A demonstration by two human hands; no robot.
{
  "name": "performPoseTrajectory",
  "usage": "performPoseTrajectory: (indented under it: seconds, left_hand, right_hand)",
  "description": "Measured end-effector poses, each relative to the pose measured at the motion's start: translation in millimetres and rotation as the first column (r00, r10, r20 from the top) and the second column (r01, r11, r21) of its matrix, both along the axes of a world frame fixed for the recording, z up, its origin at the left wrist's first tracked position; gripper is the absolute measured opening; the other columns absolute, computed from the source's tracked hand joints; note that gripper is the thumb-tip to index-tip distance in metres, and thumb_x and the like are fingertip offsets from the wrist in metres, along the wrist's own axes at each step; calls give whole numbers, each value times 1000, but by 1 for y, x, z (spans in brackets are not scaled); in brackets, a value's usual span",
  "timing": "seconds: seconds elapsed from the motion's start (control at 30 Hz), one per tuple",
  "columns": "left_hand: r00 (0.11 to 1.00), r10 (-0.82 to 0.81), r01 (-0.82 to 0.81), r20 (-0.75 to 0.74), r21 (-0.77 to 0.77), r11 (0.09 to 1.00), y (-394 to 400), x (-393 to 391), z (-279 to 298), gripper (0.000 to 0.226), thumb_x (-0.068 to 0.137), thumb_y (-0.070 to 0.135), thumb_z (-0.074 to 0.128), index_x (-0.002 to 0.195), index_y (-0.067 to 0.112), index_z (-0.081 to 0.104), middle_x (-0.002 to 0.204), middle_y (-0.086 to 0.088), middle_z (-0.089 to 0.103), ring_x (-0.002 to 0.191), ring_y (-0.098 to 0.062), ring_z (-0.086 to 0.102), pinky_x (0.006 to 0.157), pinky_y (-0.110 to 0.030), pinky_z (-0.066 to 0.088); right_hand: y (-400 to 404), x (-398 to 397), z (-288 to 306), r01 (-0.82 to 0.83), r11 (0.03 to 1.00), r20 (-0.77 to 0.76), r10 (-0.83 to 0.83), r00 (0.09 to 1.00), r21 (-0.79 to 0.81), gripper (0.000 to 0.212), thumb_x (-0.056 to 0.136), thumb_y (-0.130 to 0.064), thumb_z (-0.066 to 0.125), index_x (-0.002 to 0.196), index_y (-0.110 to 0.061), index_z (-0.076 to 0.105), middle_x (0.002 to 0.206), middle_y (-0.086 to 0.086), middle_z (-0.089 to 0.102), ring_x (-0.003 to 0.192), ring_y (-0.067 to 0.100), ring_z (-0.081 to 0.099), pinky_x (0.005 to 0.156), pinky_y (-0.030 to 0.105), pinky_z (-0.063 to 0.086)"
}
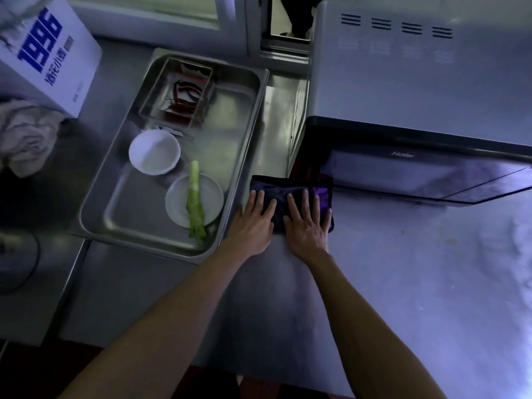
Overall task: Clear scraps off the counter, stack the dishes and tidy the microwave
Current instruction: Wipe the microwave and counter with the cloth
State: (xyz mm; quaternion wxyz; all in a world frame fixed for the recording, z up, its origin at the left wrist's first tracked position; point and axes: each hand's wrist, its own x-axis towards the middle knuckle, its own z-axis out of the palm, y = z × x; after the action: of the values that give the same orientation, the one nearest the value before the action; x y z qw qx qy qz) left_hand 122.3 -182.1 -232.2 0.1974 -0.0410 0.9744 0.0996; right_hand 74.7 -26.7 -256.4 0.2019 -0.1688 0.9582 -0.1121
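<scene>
A folded dark purple cloth (293,187) lies on the steel counter (374,269), just left of the microwave (417,90). My left hand (254,220) and my right hand (306,223) both press flat on the cloth with straight, spread fingers. The microwave door (426,180) stands ajar. To the left, a large steel tray (244,133) holds a white bowl (154,152), a white plate (207,203) with a green vegetable stalk (195,200) on it, and a small steel tray (175,92) of red chilli scraps.
A white box with blue print (49,56) stands at the back left, a crumpled pale rag (26,136) in front of it. A round dark object (14,263) sits at the left edge. A window frame (288,27) runs behind the counter.
</scene>
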Motion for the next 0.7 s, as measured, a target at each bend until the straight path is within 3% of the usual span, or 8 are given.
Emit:
performPoseTrajectory:
  seconds: [0.37,0.7]
  left_hand:
    - [993,-28,34,112,-55,998,18,-30,11,65,103,41,38,159,27,9,167,-6,-5,153,-28,-9,113,-66,21]
    - [988,-25,34,152,-62,997,118,-61,12,65,103,41,38,159,30,6,167,-4,-9,153,-26,-13,114,-66,16]
  right_hand:
    - [31,-16,-3,3,999,-13,-4,1000,-43,59,104,-54,18,158,-40,-2,168,1,-4,153,23,-16,122,53,-9]
    - [131,-42,2,33,999,0,-33,999,-24,59,104,-54,21,157,-42,-2,167,-5,-11,153,22,-17,123,51,-9]
